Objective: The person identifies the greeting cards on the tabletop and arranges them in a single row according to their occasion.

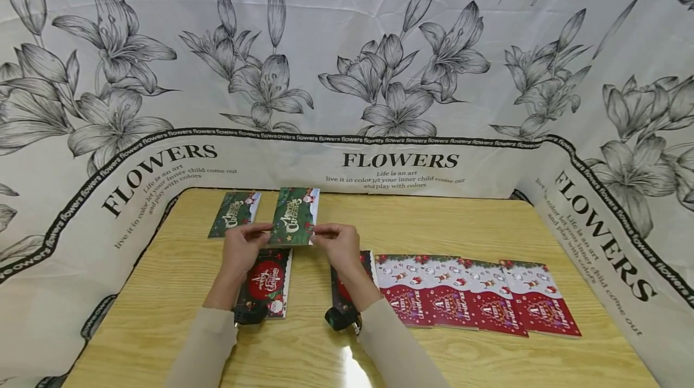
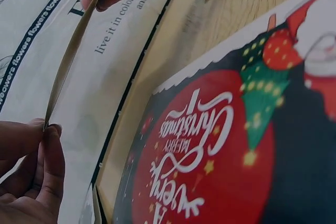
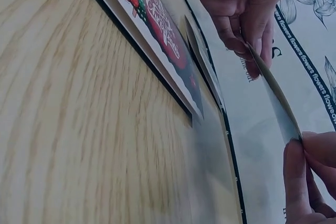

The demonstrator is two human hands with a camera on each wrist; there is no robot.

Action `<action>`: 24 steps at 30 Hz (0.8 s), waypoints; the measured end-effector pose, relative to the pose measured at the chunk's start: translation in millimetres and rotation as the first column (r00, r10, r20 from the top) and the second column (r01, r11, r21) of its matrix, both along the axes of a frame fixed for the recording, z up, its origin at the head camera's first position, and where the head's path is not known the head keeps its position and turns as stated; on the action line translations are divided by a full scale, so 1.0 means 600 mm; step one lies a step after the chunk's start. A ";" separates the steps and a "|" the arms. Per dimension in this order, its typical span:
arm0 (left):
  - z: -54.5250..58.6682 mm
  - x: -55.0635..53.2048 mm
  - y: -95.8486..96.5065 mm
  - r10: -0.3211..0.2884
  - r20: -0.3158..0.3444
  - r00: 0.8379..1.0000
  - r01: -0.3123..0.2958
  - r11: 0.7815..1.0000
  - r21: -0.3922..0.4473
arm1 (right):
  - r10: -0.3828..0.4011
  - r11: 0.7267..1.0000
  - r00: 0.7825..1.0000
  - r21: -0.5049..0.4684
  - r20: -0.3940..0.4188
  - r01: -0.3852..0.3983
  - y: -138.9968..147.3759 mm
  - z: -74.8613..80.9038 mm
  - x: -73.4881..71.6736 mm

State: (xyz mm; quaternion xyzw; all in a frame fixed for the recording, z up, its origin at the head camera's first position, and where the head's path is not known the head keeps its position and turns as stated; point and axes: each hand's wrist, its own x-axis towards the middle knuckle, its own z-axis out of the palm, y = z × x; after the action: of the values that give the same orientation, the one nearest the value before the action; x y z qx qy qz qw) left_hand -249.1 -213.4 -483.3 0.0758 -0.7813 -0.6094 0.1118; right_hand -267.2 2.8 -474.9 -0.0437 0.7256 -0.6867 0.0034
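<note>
A green Christmas card is held up near the back of the table. My left hand pinches its lower left edge, and my right hand pinches the lower right one. Both wrist views show this card edge-on, slightly bowed, as a thin strip between the fingertips of the two hands. To its left a matching green card lies flat. A black card with a red circle lies under my left forearm. Another black card is mostly hidden beneath my right wrist.
Several red and white Christmas cards lie in an overlapping row on the right of the wooden table. A white flower-printed cloth encloses the back and sides. Black wrist straps sit on both wrists.
</note>
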 end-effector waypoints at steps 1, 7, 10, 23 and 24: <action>0.001 -0.001 -0.003 0.003 0.001 1.000 -0.003 1.000 -0.002 | 0.005 1.000 1.000 0.002 0.000 -0.005 -0.003 0.002 -0.001; 0.008 -0.006 -0.020 0.016 0.007 1.000 -0.016 1.000 -0.026 | 0.013 1.000 1.000 0.023 0.001 -0.013 -0.025 0.004 -0.010; 0.011 -0.007 -0.032 0.027 0.003 1.000 -0.027 0.998 -0.065 | 0.015 0.999 1.000 0.042 -0.001 -0.015 -0.038 0.008 -0.015; 0.005 -0.028 -0.076 0.019 0.037 0.999 -0.013 0.988 -0.156 | -0.023 0.989 1.000 0.145 -0.006 0.024 -0.088 0.003 -0.041; 0.006 -0.030 -0.077 0.019 0.040 0.999 -0.012 0.986 -0.168 | -0.030 0.987 1.000 0.158 -0.006 0.031 -0.090 0.002 -0.044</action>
State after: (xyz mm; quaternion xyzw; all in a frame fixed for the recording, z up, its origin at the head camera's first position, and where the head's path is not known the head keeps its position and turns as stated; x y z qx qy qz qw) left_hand -267.0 -259.5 -480.0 0.0847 -0.8314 -0.5389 0.1061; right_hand -293.4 -51.4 -473.8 -0.0336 0.7784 -0.6268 -0.0051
